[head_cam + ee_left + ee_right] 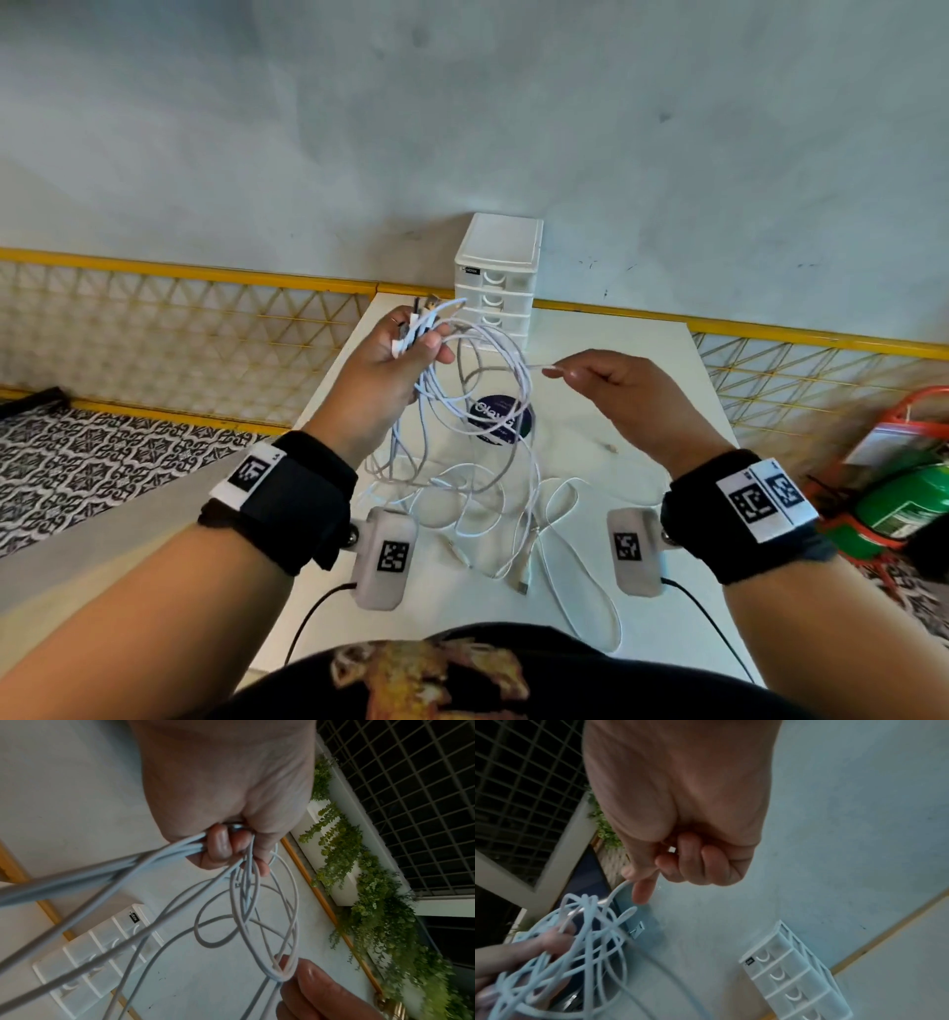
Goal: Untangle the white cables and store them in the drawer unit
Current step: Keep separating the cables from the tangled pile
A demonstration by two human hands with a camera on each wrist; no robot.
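Meanwhile left hand (390, 354) grips white cables (477, 390); right hand (616, 385) pinches one; drawer unit (500, 272) behind

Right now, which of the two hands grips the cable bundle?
The left hand: its fingers curl round the white cables near their plug ends. The right hand only pinches one strand pulled sideways.

The head view looks down from above the table's (616, 360) near edge toward the wall. Both wrist views look close along the fingers, sharing the cables (244, 912) and drawer unit (790, 973).
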